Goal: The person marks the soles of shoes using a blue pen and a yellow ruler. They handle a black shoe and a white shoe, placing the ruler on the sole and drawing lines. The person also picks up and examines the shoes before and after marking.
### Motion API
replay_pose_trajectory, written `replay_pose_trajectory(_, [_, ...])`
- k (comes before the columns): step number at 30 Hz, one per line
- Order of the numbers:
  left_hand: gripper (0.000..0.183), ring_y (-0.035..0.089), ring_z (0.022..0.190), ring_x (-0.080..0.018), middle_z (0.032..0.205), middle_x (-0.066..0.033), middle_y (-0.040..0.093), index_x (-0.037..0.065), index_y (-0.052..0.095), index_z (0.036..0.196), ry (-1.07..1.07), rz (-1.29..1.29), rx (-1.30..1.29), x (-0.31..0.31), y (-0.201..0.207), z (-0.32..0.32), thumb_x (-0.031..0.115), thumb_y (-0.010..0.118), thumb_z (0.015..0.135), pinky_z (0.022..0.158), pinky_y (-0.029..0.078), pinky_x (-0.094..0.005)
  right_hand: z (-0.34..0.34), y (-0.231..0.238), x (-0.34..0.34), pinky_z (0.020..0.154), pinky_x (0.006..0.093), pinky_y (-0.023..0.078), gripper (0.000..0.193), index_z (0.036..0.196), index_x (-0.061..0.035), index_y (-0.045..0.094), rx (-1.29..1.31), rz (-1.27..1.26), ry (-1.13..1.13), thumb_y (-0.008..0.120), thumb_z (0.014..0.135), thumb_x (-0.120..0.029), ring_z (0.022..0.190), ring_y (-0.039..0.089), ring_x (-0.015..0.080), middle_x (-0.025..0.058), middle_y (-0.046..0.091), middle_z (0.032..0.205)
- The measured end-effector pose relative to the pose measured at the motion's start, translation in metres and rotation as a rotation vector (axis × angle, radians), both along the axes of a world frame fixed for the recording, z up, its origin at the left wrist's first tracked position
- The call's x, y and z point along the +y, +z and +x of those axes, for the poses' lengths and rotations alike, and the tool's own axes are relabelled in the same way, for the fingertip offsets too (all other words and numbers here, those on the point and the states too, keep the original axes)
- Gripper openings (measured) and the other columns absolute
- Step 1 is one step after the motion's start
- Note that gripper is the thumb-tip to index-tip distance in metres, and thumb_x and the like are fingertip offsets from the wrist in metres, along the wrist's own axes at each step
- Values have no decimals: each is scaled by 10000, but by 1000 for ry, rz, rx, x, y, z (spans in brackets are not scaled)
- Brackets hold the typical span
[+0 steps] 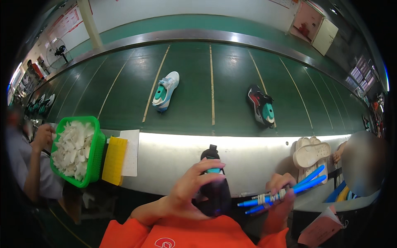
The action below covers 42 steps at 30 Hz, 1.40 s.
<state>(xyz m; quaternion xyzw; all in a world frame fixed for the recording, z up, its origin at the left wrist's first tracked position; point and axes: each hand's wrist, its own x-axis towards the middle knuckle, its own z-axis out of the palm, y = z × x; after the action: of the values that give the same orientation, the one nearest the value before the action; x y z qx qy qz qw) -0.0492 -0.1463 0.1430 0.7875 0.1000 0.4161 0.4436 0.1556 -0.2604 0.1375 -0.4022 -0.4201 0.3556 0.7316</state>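
Observation:
A black shoe (215, 194) stands close in front of me, toe toward my body, with a bit of teal, like a shoe last, showing at its opening. My left hand (186, 192) is wrapped round the shoe from the left. To the right, my right hand (283, 186) is closed on a blue tool (307, 182) with two long prongs, bound with pale string or bands around its middle. The tool's narrow tips point toward the shoe without touching it. Its exact kind is unclear.
A green conveyor belt (192, 93) carries a white-and-blue shoe (166, 91) and a black-and-red shoe (260, 105). Left stand a green basket (97, 153) of white pieces and a yellow pad (114, 160). Beige soles (311, 153) lie right. People sit at both sides.

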Motion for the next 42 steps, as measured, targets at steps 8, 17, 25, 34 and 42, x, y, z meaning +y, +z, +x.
replay_pose_trajectory(8, [674, 489, 1138, -340, 1212, -161, 481, 54, 491, 1163, 17, 83, 40, -4, 0, 5, 125, 795, 566, 975, 347, -522, -10, 26, -3, 488, 240, 383, 367, 751, -15, 605, -100, 19, 165, 600, 846, -369, 552, 490, 127, 82, 553, 648])
replay_pose_trajectory(17, [683, 488, 1138, -350, 1212, -168, 478, 51, 495, 1172, 22, 90, 29, -2, -2, 3, 127, 791, 561, 964, 354, -528, -12, 24, -2, 521, 269, 428, 330, 785, -8, 630, -191, 55, 210, 621, 833, -335, 566, 536, 167, 87, 600, 664])
replay_pose_trajectory(25, [683, 476, 1150, -355, 1214, -169, 478, 54, 497, 1173, 10, 70, 37, 0, -1, 3, 127, 789, 560, 974, 337, -532, -7, 16, 1, 508, 277, 434, 321, 795, 3, 631, -200, 133, 242, 629, 832, -315, 564, 540, 175, 95, 613, 682])
replay_pose_trajectory(34, [677, 480, 1143, -361, 1212, -169, 479, 59, 499, 1174, 13, 66, 37, 1, -3, 2, 117, 781, 561, 972, 339, -530, -4, 9, 4, 495, 281, 438, 324, 820, 16, 642, -205, 202, 277, 647, 820, -308, 560, 535, 176, 108, 609, 694])
replay_pose_trajectory(42, [677, 484, 1138, -363, 1216, -171, 477, 67, 494, 1177, 7, 61, 47, 0, 0, 2, 113, 778, 564, 957, 351, -540, 0, 9, 5, 475, 281, 435, 308, 831, 18, 646, -227, 235, 289, 648, 817, -290, 553, 533, 183, 110, 607, 699])
